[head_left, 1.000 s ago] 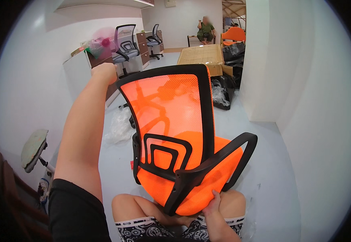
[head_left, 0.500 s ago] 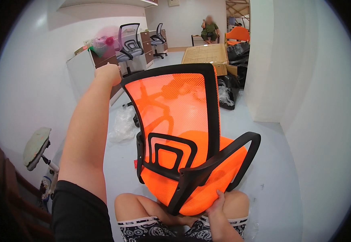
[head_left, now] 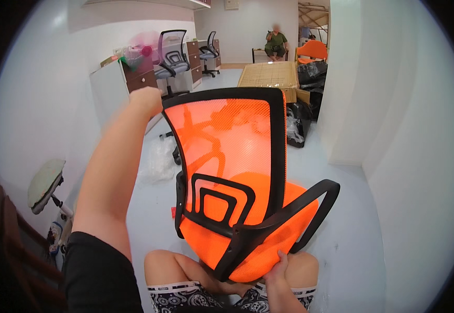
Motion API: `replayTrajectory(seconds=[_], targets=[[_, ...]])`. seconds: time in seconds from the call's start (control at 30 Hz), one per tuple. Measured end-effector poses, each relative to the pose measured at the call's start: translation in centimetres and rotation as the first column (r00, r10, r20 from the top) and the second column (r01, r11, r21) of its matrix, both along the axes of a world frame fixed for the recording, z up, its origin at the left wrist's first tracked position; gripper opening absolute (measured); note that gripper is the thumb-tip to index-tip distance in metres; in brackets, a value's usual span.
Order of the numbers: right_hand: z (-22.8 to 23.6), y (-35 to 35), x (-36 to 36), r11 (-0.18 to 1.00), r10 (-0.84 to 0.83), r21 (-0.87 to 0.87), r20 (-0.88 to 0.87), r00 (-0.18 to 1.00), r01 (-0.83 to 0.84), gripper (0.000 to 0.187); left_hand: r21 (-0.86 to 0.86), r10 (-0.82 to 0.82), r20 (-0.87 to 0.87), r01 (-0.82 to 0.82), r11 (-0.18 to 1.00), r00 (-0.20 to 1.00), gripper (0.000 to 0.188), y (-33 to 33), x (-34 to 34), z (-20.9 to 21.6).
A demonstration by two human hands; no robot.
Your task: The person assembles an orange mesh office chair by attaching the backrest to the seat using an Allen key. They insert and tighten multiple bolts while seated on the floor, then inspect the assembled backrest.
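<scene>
An orange mesh office chair (head_left: 222, 135) with a black frame stands tilted between my bent legs. Its backrest leans toward me, and the orange seat (head_left: 206, 245) rests low by my thighs. At the backrest's upper left corner my left hand (head_left: 148, 100) is closed, its fingertips partly hidden; it seems to grip the frame there. My right hand (head_left: 276, 266) grasps the seat's lower edge, thumb on the orange fabric and the other fingers hidden beneath. A black armrest (head_left: 321, 208) loops out on the right. The underside of the seat is out of sight.
Clear plastic wrap (head_left: 160, 161) lies on the floor beyond the chair. Farther off are a cardboard box (head_left: 268, 74), black plastic bags (head_left: 302, 122), another orange chair (head_left: 312, 50) and grey office chairs (head_left: 173, 57) by desks. A stool (head_left: 47, 180) stands left; a person (head_left: 276, 41) sits far back.
My left hand has shifted slightly right and down against the backrest corner. The background has slipped a little right and down in the view. My right hand keeps its hold on the seat edge.
</scene>
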State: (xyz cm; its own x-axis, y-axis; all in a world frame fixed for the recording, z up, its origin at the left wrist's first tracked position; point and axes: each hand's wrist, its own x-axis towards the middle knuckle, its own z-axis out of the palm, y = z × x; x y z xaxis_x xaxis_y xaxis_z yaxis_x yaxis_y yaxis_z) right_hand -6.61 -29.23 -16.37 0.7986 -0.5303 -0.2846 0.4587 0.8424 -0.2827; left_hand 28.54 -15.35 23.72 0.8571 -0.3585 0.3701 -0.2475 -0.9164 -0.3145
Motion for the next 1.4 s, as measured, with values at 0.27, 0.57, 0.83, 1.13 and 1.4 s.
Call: replayTrajectory(seconds=[0.27,0.57,0.83,1.13,1.4], targets=[[-1.9,-1.7,-1.3,0.999,0.013,0.034,-0.033,0.999,-0.012,0.055,-0.746,-0.546,0.241,0.513,0.425,0.803,0.042,5.7,-13.6,-25.5],[-1.4,-1.4,-0.6,0.998,0.046,-0.044,-0.055,0.997,-0.048,0.044,-0.125,-0.746,-0.512,-0.896,-0.426,0.426,0.066,6.3,-21.9,-38.1],[0.0,-2.4,-0.7,0.998,-0.003,-0.056,-0.129,0.992,-0.005,0.04,-0.073,-0.896,-0.383,-0.974,-0.215,0.226,0.045,5.3,-21.5,-40.1],[4.1,-6.1,-5.8,0.949,-0.043,-0.315,-0.2,0.979,-0.023,0.035,-0.027,-0.894,-0.337,-0.953,-0.303,0.294,0.036,3.9,-28.0,-36.1],[6.5,-8.8,-6.5,0.941,0.07,-0.318,-0.165,0.984,-0.121,0.034,-0.084,-0.906,-0.251,-0.94,-0.329,0.34,0.031,2.3,-29.9,-33.6]])
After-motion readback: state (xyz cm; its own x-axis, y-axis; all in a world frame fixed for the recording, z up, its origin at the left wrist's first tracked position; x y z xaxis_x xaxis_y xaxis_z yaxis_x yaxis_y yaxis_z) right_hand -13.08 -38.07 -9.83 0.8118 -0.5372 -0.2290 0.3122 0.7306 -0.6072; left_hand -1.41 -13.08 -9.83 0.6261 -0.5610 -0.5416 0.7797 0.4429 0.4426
